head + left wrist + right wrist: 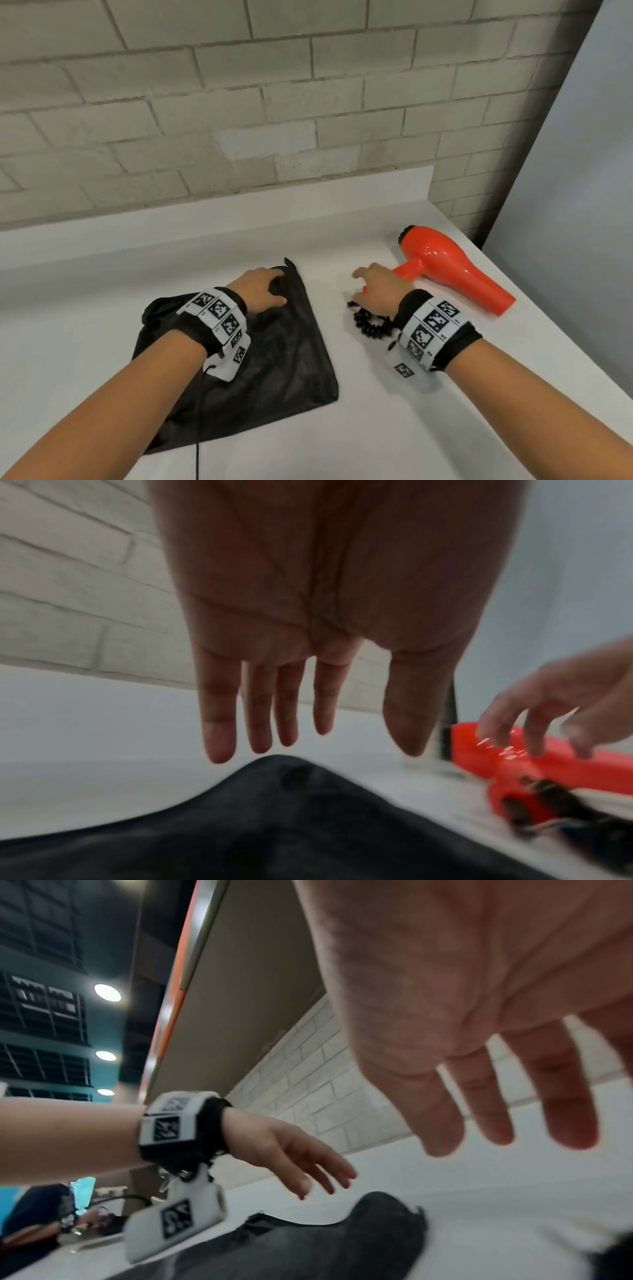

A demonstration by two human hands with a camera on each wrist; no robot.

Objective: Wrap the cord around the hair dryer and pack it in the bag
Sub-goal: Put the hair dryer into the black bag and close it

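Black bag (274, 349) under left hand (262, 289); both hands' fingers (219, 723) straight, spread, holding nothing

One hair dryer (455, 267) – one bag (260, 370)

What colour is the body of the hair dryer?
The hair dryer is glossy orange-red; the head view shows it best.

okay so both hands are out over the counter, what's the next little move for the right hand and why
Probably lower the right hand and close its fingers on the dryer's orange handle. It hovers open just above the handle, the coiled cord lies loose on the counter, unwrapped, and the left hand is open over the black bag.
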